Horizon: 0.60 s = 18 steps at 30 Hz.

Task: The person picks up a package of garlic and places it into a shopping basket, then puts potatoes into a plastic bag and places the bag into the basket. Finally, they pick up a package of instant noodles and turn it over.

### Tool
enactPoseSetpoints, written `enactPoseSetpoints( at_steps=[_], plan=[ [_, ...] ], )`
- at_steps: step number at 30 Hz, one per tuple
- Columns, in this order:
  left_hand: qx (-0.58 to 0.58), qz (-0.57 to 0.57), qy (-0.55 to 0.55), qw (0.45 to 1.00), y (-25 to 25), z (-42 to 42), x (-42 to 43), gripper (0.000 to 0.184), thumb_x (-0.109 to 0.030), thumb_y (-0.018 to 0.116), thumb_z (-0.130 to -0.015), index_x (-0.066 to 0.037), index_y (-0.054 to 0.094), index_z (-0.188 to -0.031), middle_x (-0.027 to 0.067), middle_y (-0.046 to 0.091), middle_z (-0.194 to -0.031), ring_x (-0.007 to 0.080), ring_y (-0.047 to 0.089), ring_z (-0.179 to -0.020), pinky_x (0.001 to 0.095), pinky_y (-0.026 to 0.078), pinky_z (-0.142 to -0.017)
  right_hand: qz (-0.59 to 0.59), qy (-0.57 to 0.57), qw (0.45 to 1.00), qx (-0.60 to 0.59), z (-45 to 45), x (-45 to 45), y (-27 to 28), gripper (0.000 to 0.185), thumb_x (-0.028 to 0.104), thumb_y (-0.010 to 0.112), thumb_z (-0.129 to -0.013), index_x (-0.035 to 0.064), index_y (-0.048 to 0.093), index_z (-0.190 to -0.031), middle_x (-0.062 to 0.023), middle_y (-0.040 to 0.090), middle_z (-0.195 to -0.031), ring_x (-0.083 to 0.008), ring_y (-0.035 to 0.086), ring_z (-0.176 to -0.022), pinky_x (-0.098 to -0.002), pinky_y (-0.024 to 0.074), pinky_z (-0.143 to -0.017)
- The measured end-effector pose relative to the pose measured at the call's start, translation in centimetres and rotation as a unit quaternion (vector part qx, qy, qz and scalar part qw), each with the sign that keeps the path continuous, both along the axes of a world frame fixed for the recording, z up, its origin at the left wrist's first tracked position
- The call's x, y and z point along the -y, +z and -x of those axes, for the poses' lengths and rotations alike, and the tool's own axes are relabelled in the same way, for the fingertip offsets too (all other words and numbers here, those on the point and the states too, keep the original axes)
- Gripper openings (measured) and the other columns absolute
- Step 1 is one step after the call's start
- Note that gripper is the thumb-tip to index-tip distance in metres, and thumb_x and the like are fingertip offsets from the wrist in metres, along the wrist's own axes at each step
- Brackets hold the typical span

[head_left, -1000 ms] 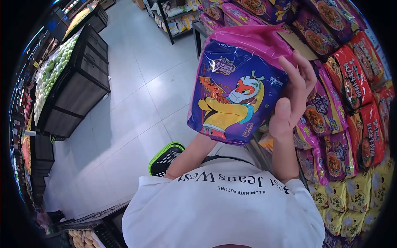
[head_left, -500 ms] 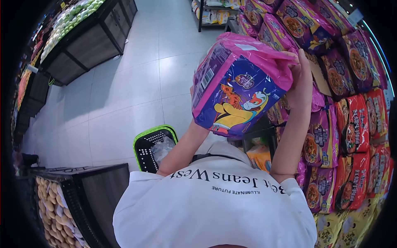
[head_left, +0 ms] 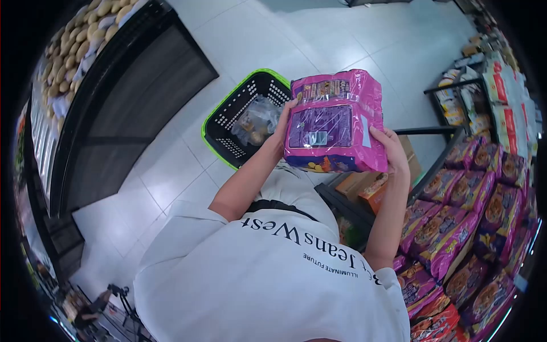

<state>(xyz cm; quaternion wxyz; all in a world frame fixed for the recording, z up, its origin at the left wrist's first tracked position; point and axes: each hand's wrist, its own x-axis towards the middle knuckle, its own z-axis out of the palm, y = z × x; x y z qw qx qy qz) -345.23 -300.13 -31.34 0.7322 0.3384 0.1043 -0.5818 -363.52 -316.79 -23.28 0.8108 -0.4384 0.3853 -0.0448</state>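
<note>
A pink and purple multipack of instant noodles [head_left: 327,122] is held up in front of my body, its barcode side facing up. My left hand [head_left: 285,122] grips the pack's left side, fingers partly hidden at its edge. On the right, my right hand [head_left: 391,149] holds the other end, thumb on top near a white label. Beyond my left forearm, a black shopping basket with a green rim [head_left: 206,132] stands on the floor. Inside it lies a clear plastic bag [head_left: 256,121] with brownish things in it.
A dark-sided bin [head_left: 142,102] of potatoes [head_left: 80,43] stands at the upper left. Stacked noodle packs [head_left: 450,222] fill the right side, beside a dark frame with cardboard boxes [head_left: 356,188]. A further shelf rack [head_left: 461,97] is at the upper right. A person [head_left: 94,310] is at the lower left.
My view has swung left, towards the basket. The pack has turned from its cartoon face to its barcode side, and my right hand has moved from the pink wrapper end down to its side.
</note>
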Motion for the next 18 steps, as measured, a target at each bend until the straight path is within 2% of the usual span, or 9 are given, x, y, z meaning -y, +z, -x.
enactPoseSetpoints(
  at_steps=[1,3,4,7,11,12,15,16,18],
  plan=[
    [-0.011,0.003,0.017,1.0,-1.3,-0.8,-2.1,0.051,-0.046,0.052,-0.08,-0.004,0.053,-0.11,0.0125,0.061,-0.101,0.0216,0.062,-0.086,0.0343,0.052,-0.076,-0.017,0.012,1.0,0.006,-1.5,-1.6,-0.9,0.021,0.017,0.061,-0.083,-0.0006,0.06,-0.094,-0.0074,0.064,-0.084,-0.0118,0.062,-0.072,-0.0251,0.0494,-0.063],
    [-0.039,0.017,0.038,0.998,-6.2,-2.6,-7.3,0.049,-0.044,0.049,-0.083,-0.004,0.052,-0.111,0.0127,0.061,-0.102,0.0215,0.062,-0.087,0.0341,0.052,-0.076,0.039,0.062,0.997,-0.006,-4.3,-4.8,-4.5,0.018,0.017,0.061,-0.082,0.0005,0.062,-0.09,-0.0041,0.064,-0.082,-0.0081,0.058,-0.068,-0.0227,0.0452,-0.064],
    [-0.076,0.012,0.029,0.997,-7.8,-3.4,-10.0,0.045,-0.038,0.05,-0.086,-0.005,0.048,-0.117,0.0124,0.061,-0.103,0.0212,0.062,-0.087,0.0348,0.052,-0.079,0.053,0.118,0.992,-0.012,-5.8,-6.3,-5.8,0.018,0.017,0.061,-0.082,0.0007,0.063,-0.089,-0.0032,0.064,-0.081,-0.0075,0.057,-0.068,-0.0223,0.0441,-0.064],
    [-0.091,-0.046,0.059,0.993,-11.3,-2.8,-16.4,0.041,-0.034,0.049,-0.087,-0.003,0.051,-0.115,0.0141,0.062,-0.102,0.0235,0.063,-0.088,0.0366,0.05,-0.082,0.047,0.192,0.98,-0.017,-8.7,-10.1,-9.3,0.018,0.016,0.061,-0.082,0.0005,0.064,-0.088,-0.0019,0.063,-0.078,-0.0067,0.055,-0.068,-0.0215,0.042,-0.063],
    [0.001,-0.091,0.187,0.978,-9.9,-1.2,-20.1,0.044,-0.031,0.051,-0.087,-0.004,0.044,-0.122,0.0118,0.055,-0.116,0.0219,0.057,-0.101,0.0384,0.05,-0.083,0.075,0.285,0.955,-0.03,-12.1,-12.5,-10.5,0.019,0.016,0.06,-0.081,-0.0004,0.065,-0.089,-0.0013,0.062,-0.078,-0.0059,0.053,-0.069,-0.0211,0.0416,-0.064],
    [0.003,-0.092,0.168,0.982,-10.0,-1.8,-20.7,0.044,-0.034,0.049,-0.088,-0.011,0.043,-0.125,0.0089,0.051,-0.12,0.0209,0.054,-0.106,0.0425,0.046,-0.087,0.1,0.31,0.945,-0.011,-13.0,-13.1,-10.6,0.019,0.017,0.06,-0.082,-0.0014,0.064,-0.085,-0.0004,0.061,-0.074,-0.0051,0.052,-0.066,-0.0224,0.0417,-0.06],
    [0.043,-0.151,0.088,0.984,-12.9,-4.8,-22.1,0.049,-0.045,0.047,-0.086,-0.017,0.043,-0.125,0.0071,0.051,-0.12,0.0214,0.053,-0.105,0.0427,0.041,-0.091,0.161,0.374,0.913,-0.015,-15.6,-15.4,-12.3,0.019,0.018,0.06,-0.082,-0.0002,0.064,-0.08,-0.0004,0.059,-0.065,-0.0062,0.051,-0.06,-0.0245,0.0411,-0.056],
    [0.042,-0.282,-0.012,0.958,-13.6,-5.9,-22.4,0.06,-0.059,0.042,-0.081,-0.019,0.042,-0.127,0.0069,0.049,-0.123,0.0211,0.049,-0.109,0.0411,0.034,-0.096,0.252,0.409,0.877,-0.018,-16.5,-16.5,-12.4,0.02,0.021,0.06,-0.081,0.0019,0.064,-0.075,-0.0024,0.058,-0.059,-0.0103,0.051,-0.055,-0.0283,0.0408,-0.051],
    [0.104,-0.287,0.035,0.952,-11.2,-6.8,-20.7,0.062,-0.06,0.043,-0.08,-0.018,0.043,-0.126,0.0095,0.046,-0.127,0.0184,0.038,-0.12,0.0493,0.029,-0.098,0.38,0.514,0.767,-0.05,-18.8,-18.4,-12.3,0.021,0.027,0.062,-0.081,0.0087,0.068,-0.089,-0.0038,0.065,-0.071,-0.0157,0.055,-0.059,-0.0271,0.0432,-0.061]
  ],
)
